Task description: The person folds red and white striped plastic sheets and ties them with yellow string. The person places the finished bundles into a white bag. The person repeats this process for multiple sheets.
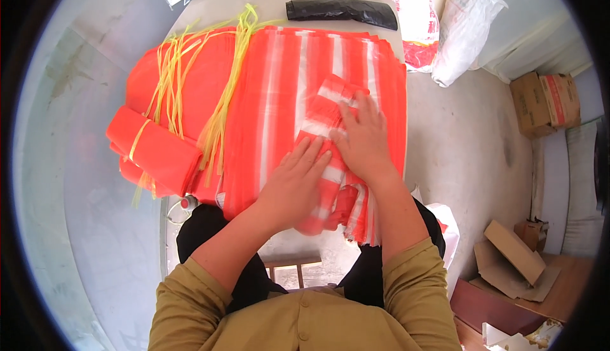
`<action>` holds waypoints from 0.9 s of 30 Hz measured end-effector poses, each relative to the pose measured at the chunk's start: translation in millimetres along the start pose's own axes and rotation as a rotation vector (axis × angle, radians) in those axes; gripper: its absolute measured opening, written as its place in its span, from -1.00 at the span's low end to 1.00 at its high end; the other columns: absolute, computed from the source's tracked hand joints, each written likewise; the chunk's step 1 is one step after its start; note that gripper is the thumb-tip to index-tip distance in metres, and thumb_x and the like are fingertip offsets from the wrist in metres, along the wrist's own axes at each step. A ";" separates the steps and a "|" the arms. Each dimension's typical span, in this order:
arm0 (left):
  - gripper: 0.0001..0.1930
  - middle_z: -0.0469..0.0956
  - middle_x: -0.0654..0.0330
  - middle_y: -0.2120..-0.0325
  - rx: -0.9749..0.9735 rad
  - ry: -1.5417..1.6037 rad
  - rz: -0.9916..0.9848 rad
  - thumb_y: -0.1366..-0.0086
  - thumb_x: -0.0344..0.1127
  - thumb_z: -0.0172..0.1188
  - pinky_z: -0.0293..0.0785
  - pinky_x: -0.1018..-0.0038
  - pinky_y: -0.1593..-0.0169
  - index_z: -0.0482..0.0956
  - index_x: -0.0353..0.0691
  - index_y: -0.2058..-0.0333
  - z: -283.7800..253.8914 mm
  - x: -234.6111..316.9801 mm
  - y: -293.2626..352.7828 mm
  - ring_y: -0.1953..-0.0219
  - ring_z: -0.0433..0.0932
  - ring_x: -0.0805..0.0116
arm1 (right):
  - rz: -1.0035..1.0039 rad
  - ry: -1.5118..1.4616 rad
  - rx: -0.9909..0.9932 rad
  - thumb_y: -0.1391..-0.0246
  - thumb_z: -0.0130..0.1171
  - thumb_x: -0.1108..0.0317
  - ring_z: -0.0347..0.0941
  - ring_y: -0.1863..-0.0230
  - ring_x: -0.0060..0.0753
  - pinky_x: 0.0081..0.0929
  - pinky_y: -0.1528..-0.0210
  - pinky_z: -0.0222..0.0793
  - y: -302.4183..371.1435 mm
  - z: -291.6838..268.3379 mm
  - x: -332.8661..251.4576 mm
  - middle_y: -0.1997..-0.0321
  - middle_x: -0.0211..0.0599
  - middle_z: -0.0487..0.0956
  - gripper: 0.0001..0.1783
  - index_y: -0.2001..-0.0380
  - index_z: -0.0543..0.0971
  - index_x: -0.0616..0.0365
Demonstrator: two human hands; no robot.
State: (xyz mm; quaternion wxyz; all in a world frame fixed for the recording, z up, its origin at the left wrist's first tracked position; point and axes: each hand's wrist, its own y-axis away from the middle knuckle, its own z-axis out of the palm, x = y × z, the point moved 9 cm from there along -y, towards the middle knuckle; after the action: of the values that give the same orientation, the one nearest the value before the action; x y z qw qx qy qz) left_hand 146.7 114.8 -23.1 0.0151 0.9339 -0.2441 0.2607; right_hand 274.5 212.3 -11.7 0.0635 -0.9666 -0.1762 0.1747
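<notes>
A wide stack of red-and-white striped plastic bags (279, 84) covers the middle of the table. On it lies a narrow folded strip of the same striped plastic (337, 90), slanting toward me. My left hand (295, 185) presses flat on the nearer part of the strip, its fingers stretched out. Farther up and to the right, my right hand (365, 135) rests on the strip with its fingers spread. Gathered striped ends (363, 214) hang over the table's near edge, below my hands. The part of the strip under my palms is hidden.
At the left lies a rolled red bundle (155, 147) tied with yellow cord. Loose yellow cords (232, 96) drape over the red sheets. A black plastic roll (343, 11) sits at the far edge. White sacks (467, 27) stand beyond; cardboard boxes (546, 103) are at the right.
</notes>
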 end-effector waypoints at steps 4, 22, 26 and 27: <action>-0.21 0.06 -0.16 -0.58 -0.004 -0.003 -0.010 -0.27 -0.45 0.17 0.07 0.04 -0.60 0.25 -0.26 -0.51 2.1 -1.3 3.9 -0.63 -0.01 -0.18 | 0.231 -0.264 -0.132 -0.35 0.26 0.17 0.33 -0.47 0.05 -0.13 -0.39 0.39 7.4 -28.9 4.0 -0.62 -0.01 0.22 -0.24 -0.53 0.32 0.10; -0.19 0.30 -0.20 -0.45 -0.062 0.128 0.191 -0.15 -0.02 0.50 0.22 0.00 -0.49 0.49 -0.29 -0.32 -22.5 24.3 24.4 -0.54 0.18 -0.18 | 0.090 -0.521 0.072 -0.15 0.42 0.33 0.32 -0.50 -0.04 -0.12 -0.45 0.35 21.1 5.3 -10.9 -0.59 0.05 0.22 -0.07 -0.55 0.25 0.11; -0.33 0.44 -0.13 -0.34 -0.065 0.160 0.250 -0.18 -0.11 0.48 0.33 0.03 -0.42 0.57 -0.25 -0.24 -32.4 27.5 32.6 -0.45 0.34 -0.08 | 0.133 -0.585 -0.027 -0.04 0.50 0.30 0.21 -0.58 0.01 -0.14 -0.51 0.29 14.4 4.2 -30.2 -0.60 0.05 0.22 0.11 -0.60 0.15 0.08; -0.38 0.48 -0.10 -0.30 -0.023 0.212 0.278 -0.19 -0.16 0.46 0.36 0.03 -0.39 0.58 -0.25 -0.21 -38.5 29.0 35.0 -0.40 0.39 -0.08 | 0.146 -0.611 -0.050 -0.01 0.51 0.32 0.24 -0.57 -0.01 -0.17 -0.50 0.31 12.4 6.7 -34.2 -0.60 0.05 0.23 0.14 -0.61 0.13 0.08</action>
State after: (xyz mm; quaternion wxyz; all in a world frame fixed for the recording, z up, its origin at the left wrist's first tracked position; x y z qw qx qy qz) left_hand 133.6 77.0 21.1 0.0154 0.8582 -0.3710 0.3545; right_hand 246.1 188.8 -9.4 -0.0289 -0.8808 -0.1217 0.4567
